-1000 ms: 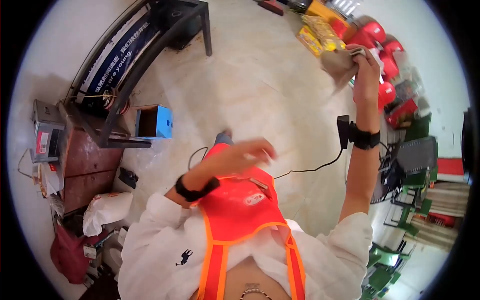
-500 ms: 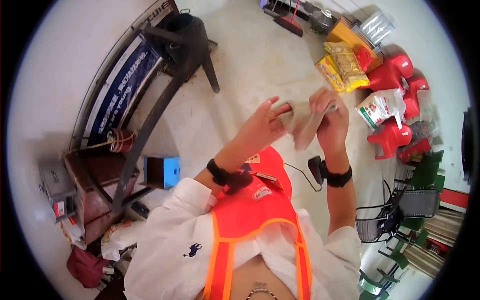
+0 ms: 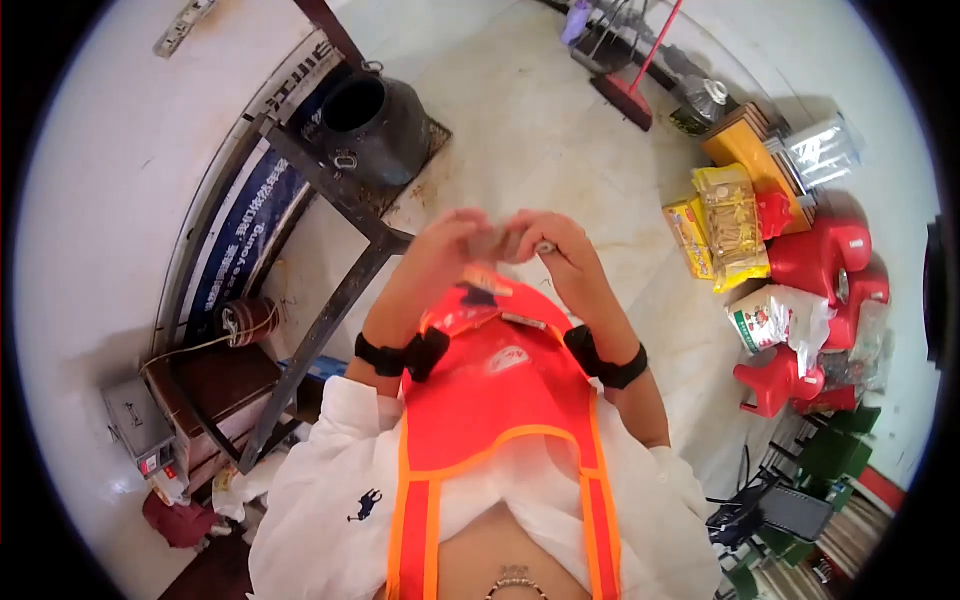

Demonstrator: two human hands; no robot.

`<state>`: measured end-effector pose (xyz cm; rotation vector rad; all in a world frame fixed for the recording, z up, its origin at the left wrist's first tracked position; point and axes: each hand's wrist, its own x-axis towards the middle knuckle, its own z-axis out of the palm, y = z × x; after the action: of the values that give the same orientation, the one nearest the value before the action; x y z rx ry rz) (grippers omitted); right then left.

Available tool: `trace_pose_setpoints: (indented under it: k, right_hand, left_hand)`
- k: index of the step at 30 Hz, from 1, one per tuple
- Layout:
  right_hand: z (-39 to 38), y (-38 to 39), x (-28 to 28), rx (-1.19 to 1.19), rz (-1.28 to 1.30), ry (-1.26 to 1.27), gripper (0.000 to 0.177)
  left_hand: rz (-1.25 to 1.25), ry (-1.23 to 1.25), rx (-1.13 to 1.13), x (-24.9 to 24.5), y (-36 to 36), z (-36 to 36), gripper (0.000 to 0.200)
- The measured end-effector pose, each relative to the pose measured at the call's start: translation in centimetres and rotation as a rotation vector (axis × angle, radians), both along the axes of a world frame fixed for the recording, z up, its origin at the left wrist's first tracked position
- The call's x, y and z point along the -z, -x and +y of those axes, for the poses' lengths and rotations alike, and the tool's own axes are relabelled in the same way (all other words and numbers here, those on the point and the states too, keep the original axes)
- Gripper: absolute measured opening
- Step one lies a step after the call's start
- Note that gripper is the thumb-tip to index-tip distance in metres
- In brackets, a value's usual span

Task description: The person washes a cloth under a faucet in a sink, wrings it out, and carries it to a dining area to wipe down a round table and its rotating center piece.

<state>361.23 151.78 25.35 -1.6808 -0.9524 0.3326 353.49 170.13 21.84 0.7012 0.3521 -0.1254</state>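
Both hands are raised close together in front of the red apron (image 3: pixel 500 375). My left hand (image 3: pixel 452 250) is smeared by motion, and its fingers meet a blurred pale thing between the hands. My right hand (image 3: pixel 558 248) has its fingers curled round a small rolled greyish thing (image 3: pixel 545 247), whose round end shows beside the thumb. What the thing is cannot be made out. Black bands circle both wrists.
A black metal frame (image 3: pixel 340 305) and a dark metal drum (image 3: pixel 375 130) stand at the left. A red broom (image 3: pixel 622 98) lies at the top. Yellow packages (image 3: pixel 735 220) and red stools (image 3: pixel 815 260) are at the right.
Both hands have moved left and closer together, and the loose pale thing between them is now bunched up. The view has shifted, showing more of the drum and broom.
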Motion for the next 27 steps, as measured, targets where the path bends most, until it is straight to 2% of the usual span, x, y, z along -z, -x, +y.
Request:
trace_pose_setpoints:
  k: [1,2,3,4,5,6,8,10,12,13,14,16,17,20,22,26,27]
  right_hand:
    - [1.1,-2.1,0.0,-0.017,0.125,0.024,0.017]
    - [2.2,-4.8,0.1,-0.034,0.241,0.049,0.016]
    - [3.0,-7.3,0.6,-0.078,0.291,-0.001,0.021]
    - [3.8,-9.6,0.7,-0.092,0.299,0.016,0.021]
    - [4.7,-12.4,0.7,-0.056,0.256,0.018,0.023]
    - [5.7,-15.0,0.9,-0.017,0.211,0.017,0.026]
    - [7.0,-20.7,2.0,-0.046,0.231,0.073,0.027]
    - [9.1,-26.3,2.5,-0.053,0.252,0.125,0.028]
    - [11.2,-31.6,2.2,0.117,0.388,0.129,0.024]
    - [11.9,-34.3,2.0,0.108,0.383,0.141,0.024]
    - [12.5,-36.9,1.8,0.102,0.341,0.188,0.022]
    - [13.0,-42.1,1.2,0.098,0.310,0.260,0.020]
    - [13.3,-44.6,0.7,0.114,0.287,0.244,0.019]
    - [13.9,-51.7,0.6,0.161,0.270,0.214,0.016]
    - [14.4,-56.0,1.1,0.209,0.222,0.244,0.016]
    - [18.3,-67.2,3.9,0.095,0.233,0.208,0.014]
    - [19.5,-70.0,4.0,0.149,0.313,0.233,0.014]
  left_hand:
    - [0.077,-0.127,0.036,-0.2,-2.0,1.4,0.023]
    - [0.098,-0.113,0.021,-0.9,-4.0,2.5,0.023]
    - [0.053,-0.376,0.058,-1.7,-6.0,3.5,0.023]
    - [0.004,-0.639,0.097,-1.8,-8.0,4.5,0.023]
    - [-0.051,-0.783,0.122,-1.1,-10.4,5.6,0.030]
    - [-0.042,-0.772,0.111,-0.8,-12.6,6.7,0.030]
    - [-0.008,-1.100,0.371,-1.3,-17.4,9.3,0.026]
    - [-0.062,-1.021,0.405,-0.2,-23.1,11.7,0.026]
    - [-0.072,-1.009,0.801,-0.6,-29.3,13.7,0.027]
    - [-0.197,-1.035,0.831,0.1,-32.1,14.6,0.030]
    - [-0.197,-1.029,0.817,-0.2,-35.1,15.7,0.030]
    - [-0.178,-1.050,1.051,-0.7,-40.9,17.2,0.030]
    - [-0.217,-1.046,0.954,-0.3,-43.3,17.9,0.028]
    - [-0.314,-1.029,0.892,-1.4,-50.8,20.4,0.025]
    - [-0.285,-1.077,0.835,-0.2,-55.0,22.1,0.020]
    - [-0.241,-1.198,0.648,3.3,-62.9,27.2,0.019]
    - [-0.212,-1.181,0.576,3.4,-64.1,28.5,0.020]
